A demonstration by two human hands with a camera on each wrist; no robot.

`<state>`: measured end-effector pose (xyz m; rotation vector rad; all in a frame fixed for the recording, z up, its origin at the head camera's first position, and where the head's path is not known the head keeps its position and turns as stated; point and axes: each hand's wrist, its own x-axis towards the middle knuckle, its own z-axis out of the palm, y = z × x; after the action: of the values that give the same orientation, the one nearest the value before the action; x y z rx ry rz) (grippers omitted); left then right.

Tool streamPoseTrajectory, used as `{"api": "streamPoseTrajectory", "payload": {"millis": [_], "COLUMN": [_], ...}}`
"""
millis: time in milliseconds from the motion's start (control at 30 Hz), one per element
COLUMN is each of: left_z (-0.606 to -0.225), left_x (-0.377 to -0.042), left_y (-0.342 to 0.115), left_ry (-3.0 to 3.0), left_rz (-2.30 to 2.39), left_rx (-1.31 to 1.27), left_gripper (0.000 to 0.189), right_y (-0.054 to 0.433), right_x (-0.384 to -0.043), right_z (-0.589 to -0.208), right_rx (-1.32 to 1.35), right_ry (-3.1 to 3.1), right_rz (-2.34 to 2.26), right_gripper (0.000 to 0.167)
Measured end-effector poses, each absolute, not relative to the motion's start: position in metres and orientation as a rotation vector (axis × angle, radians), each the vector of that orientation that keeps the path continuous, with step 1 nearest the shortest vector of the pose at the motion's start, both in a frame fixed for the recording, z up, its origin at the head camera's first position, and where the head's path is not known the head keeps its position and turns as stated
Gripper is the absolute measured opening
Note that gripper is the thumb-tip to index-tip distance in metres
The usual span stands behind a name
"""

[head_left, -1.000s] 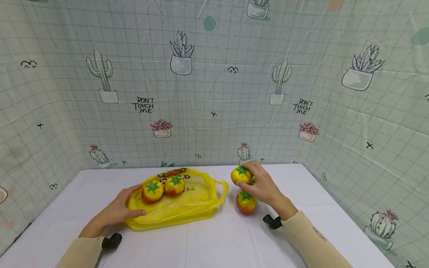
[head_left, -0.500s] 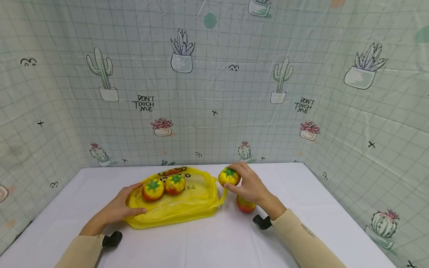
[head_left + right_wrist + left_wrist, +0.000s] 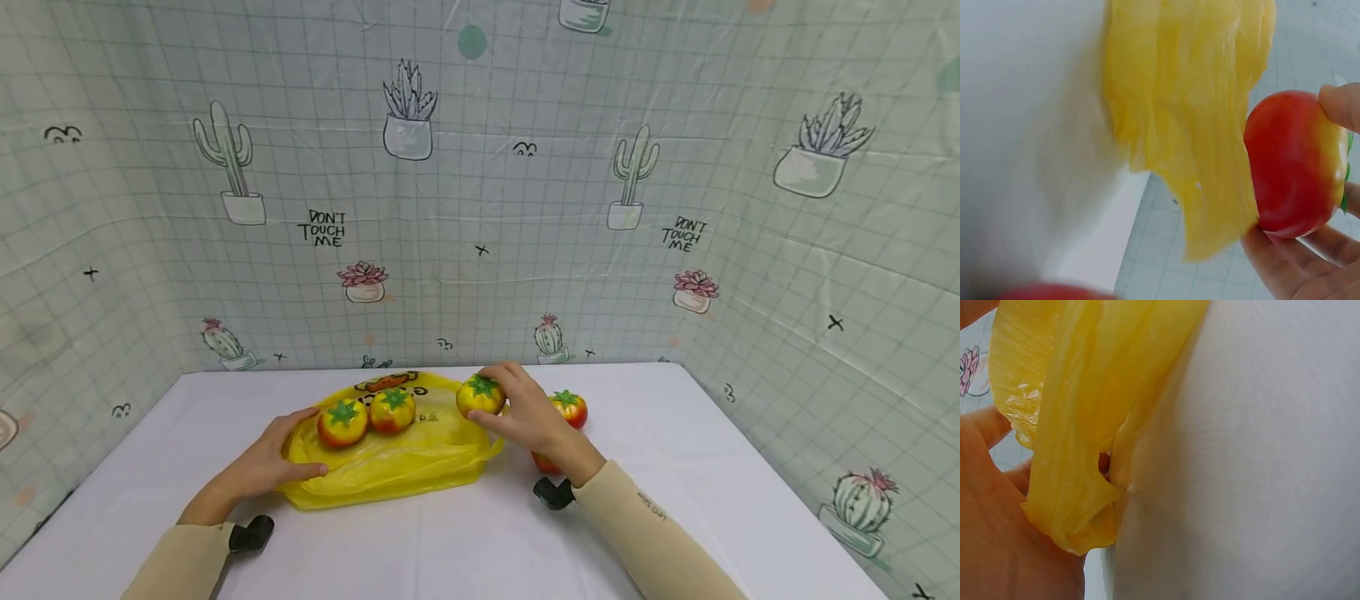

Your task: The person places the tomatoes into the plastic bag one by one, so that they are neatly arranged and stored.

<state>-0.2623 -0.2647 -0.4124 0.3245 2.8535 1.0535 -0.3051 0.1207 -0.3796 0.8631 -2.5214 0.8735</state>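
In the head view, a yellow plastic bag [image 3: 420,467] lies on the table with its mouth spread. Two red-and-yellow tomatoes with green star-shaped tops sit in it, the left tomato [image 3: 342,423] next to the right one [image 3: 392,411]. My left hand [image 3: 266,467] holds the bag's left end, fingers behind and thumb in front; folds of bag [image 3: 1079,425] hang across the fingers in the left wrist view. With its fingertips my right hand [image 3: 525,412] grips another tomato [image 3: 480,397] above the bag's right end; its red underside [image 3: 1294,165] shows in the right wrist view.
Behind the right hand a further tomato [image 3: 570,408] lies on the white table [image 3: 420,558]. One more tomato [image 3: 546,463] is mostly hidden below the right wrist. A patterned cloth wall [image 3: 480,208] encloses the back and sides.
My right hand has carried its tomato leftward from the loose tomatoes to above the bag's right end. The left hand stays at the bag.
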Motion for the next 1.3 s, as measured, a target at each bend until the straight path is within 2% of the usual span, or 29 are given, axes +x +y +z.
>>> {"api": "streamPoseTrajectory", "payload": {"millis": [533, 1300], "left_z": [-0.414, -0.413], "left_x": [-0.263, -0.262], "left_y": [-0.267, -0.267], "left_ry": [2.838, 2.832], "left_rz": [1.080, 1.090], "left_rx": [0.346, 0.331], "left_gripper": [0.097, 0.098], "right_y": [0.085, 0.059], "right_x": [-0.318, -0.335], "right_z": [-0.383, -0.389], "right_rx": [0.857, 0.762], "right_ry": [-2.653, -2.853], "right_rz": [0.904, 0.624], "right_gripper": [0.055, 0.059]}}
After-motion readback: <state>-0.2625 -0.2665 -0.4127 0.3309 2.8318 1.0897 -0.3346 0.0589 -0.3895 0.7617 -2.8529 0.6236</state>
